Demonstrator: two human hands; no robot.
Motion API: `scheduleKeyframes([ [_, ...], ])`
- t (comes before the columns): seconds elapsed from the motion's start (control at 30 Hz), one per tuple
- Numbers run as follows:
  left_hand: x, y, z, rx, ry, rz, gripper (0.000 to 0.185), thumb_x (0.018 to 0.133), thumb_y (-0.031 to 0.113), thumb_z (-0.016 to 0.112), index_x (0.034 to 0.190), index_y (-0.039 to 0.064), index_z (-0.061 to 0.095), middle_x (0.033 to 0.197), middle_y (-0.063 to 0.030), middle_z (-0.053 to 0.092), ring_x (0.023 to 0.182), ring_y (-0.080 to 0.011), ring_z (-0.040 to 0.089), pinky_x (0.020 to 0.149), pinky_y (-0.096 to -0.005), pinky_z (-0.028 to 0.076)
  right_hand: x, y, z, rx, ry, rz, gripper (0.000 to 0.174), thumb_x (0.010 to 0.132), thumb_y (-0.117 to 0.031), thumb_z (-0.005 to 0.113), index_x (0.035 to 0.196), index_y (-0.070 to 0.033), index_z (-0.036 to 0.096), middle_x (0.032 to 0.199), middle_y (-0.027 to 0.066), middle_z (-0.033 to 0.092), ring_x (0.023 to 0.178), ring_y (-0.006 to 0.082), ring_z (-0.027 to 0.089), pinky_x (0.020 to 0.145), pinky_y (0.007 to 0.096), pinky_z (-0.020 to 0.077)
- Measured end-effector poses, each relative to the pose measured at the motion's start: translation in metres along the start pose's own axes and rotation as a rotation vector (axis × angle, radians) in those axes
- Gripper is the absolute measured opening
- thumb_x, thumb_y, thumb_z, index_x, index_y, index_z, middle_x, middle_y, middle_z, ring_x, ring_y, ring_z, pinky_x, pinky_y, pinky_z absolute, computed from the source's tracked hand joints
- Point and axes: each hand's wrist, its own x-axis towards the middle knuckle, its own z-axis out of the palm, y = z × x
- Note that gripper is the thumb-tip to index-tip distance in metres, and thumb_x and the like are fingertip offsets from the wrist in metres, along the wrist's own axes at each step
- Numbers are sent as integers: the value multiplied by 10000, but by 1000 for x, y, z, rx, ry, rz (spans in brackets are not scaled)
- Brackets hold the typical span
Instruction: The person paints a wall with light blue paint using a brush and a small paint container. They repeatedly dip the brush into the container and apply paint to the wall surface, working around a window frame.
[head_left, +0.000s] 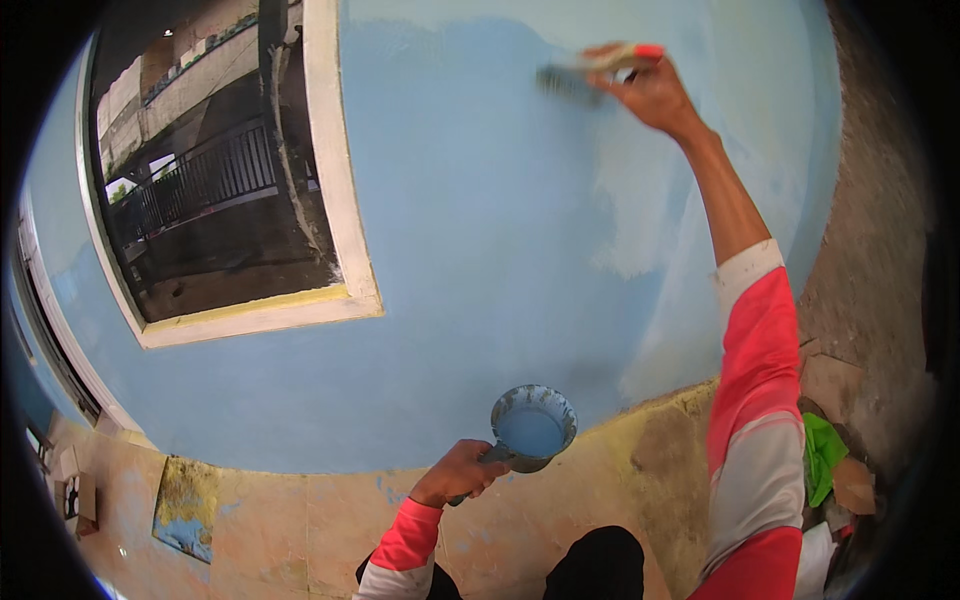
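Observation:
My right hand (654, 94), raised at the upper right, grips a wide paintbrush (574, 82) by its handle, which has a red end. The bristles are blurred and lie at the blue wall (465, 210), where darker blue meets paler patches. Low in the middle, my left hand (463, 474) holds a dipper (534, 429) by its handle. Light blue paint lies inside the dipper, and dried paint marks its rim. Both sleeves are red and white.
A window with a cream frame (360, 277) is at the left. Below the wall runs a tiled floor (262, 517) with a paint-stained sheet (185, 510). A cardboard box (86, 502) stands far left; a green plastic bag (821, 454) and scraps lie at the right.

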Motion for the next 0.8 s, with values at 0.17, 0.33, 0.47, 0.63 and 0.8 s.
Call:
scheduleKeyframes([
  [0.17,2,2,-1,2,-31,32,249,907,209,767,882,-17,667,668,-25,572,512,-101,526,460,-282,416,12,-20,18,-445,279,-369,409,811,-7,756,1192,-156,775,998,58,736,834,234,643,712,325,551],
  [0.33,-13,-9,-12,-34,21,59,276,911,201,760,812,-28,641,629,-36,559,484,-112,520,448,-299,414,-96,-93,71,-156,-298,-352,412,742,-81,794,1119,-246,772,956,9,689,889,242,655,702,381,566],
  [0.47,-9,-9,-12,-18,0,66,271,910,191,758,816,-36,642,619,-41,562,476,-120,527,444,-308,423,-14,-88,79,233,-454,-27,261,852,-241,769,1108,-193,791,987,82,762,880,295,699,827,390,560],
  [0.63,0,-12,-8,-29,-17,128,258,907,174,750,823,-47,649,616,-50,567,473,-127,532,441,-316,429,121,-93,51,-80,12,-308,183,931,-163,759,1108,-124,786,1026,46,773,913,178,679,846,346,552],
  [0.8,-11,-6,-12,24,7,132,243,901,166,748,828,-47,655,619,-51,575,471,-134,532,451,-323,441,53,-101,99,-459,104,-595,407,811,-127,746,1210,-209,744,990,19,689,899,259,654,670,387,567],
])
